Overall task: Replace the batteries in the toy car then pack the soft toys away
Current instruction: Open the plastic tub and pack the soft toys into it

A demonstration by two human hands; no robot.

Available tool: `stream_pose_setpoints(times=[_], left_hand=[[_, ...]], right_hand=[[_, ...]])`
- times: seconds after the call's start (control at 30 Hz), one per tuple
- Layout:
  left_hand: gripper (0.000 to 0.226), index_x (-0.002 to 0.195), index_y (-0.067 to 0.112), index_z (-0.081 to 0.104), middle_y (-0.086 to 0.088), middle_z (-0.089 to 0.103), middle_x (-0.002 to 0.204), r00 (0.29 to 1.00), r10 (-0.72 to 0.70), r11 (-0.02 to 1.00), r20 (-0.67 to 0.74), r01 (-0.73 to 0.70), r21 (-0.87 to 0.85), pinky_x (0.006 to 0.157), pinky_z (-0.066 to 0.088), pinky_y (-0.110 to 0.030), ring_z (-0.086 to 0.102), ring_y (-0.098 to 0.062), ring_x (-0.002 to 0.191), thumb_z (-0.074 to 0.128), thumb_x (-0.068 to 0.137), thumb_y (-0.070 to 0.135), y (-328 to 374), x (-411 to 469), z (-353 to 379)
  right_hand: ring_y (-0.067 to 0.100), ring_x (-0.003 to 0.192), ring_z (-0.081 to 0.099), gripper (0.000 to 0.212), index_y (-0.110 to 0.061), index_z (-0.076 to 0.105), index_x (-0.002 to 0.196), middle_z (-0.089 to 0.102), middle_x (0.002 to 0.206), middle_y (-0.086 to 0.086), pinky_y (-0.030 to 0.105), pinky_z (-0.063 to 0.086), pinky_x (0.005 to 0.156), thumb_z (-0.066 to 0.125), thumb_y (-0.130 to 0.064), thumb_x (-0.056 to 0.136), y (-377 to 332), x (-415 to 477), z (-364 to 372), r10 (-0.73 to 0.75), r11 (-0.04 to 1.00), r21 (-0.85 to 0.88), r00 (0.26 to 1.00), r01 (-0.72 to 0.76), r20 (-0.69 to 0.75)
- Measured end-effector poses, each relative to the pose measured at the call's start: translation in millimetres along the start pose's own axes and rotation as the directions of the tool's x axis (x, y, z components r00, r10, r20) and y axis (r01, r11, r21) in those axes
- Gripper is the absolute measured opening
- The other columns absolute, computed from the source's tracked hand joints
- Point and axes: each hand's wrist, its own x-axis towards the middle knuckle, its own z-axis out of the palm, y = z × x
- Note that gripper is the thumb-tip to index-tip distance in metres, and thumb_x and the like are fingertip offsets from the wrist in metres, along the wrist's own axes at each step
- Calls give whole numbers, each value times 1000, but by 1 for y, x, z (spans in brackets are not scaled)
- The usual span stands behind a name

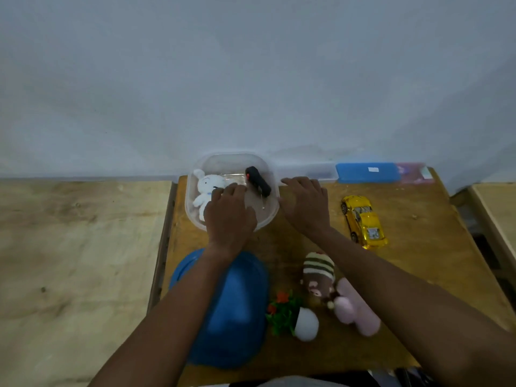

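Two hands (229, 209) (305, 203) — one tub (189, 203), one yellow car (363, 222).

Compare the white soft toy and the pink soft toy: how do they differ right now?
The white soft toy lies inside the clear box; the pink soft toy lies out on the wooden table. The left hand overlaps the white soft toy, while nothing covers the pink soft toy. The white soft toy is at the far side, the pink soft toy nearer the front edge. Both are plush and lying down.
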Motion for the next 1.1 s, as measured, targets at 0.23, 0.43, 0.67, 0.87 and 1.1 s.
stream_pose_setpoints(times=[0.23,0.43,0.67,0.87,1.1], left_hand=[[34,100,16,75,-6,75,97,977,174,982,125,-162,-95,74,56,-40,65,-32,99,56,82,36,48,-69,16],[36,100,25,73,4,71,108,960,205,976,192,-185,-117,96,34,-45,51,-26,123,64,79,51,71,-117,17],[56,113,28,69,5,64,119,848,230,972,478,-175,-158,98,21,-46,39,-18,130,60,65,56,85,-169,11],[74,136,40,52,6,47,140,762,231,955,605,-295,7,103,18,-53,22,-25,141,74,67,56,80,-205,25],[60,133,36,55,8,58,133,823,201,945,532,-306,116,105,18,-50,35,-23,135,72,77,47,84,-209,28]], right_hand=[[23,126,49,57,-32,50,137,53,137,1,47,44,101,56,-53,84,57,-64,-24,-4,997,79,988,-8,152],[27,122,53,63,-32,48,139,52,137,3,47,48,94,50,-60,83,92,-129,-40,-26,993,118,974,-1,224],[31,146,25,90,-55,10,147,14,162,1,52,45,99,52,-59,68,110,-174,-41,-281,959,153,865,238,417],[35,148,16,91,-53,9,149,-4,164,0,51,49,93,61,-41,75,119,-179,-24,-420,906,154,792,395,443],[38,140,35,77,-34,32,147,17,160,15,50,48,98,68,-22,80,119,-188,-5,-370,921,253,874,298,316]])
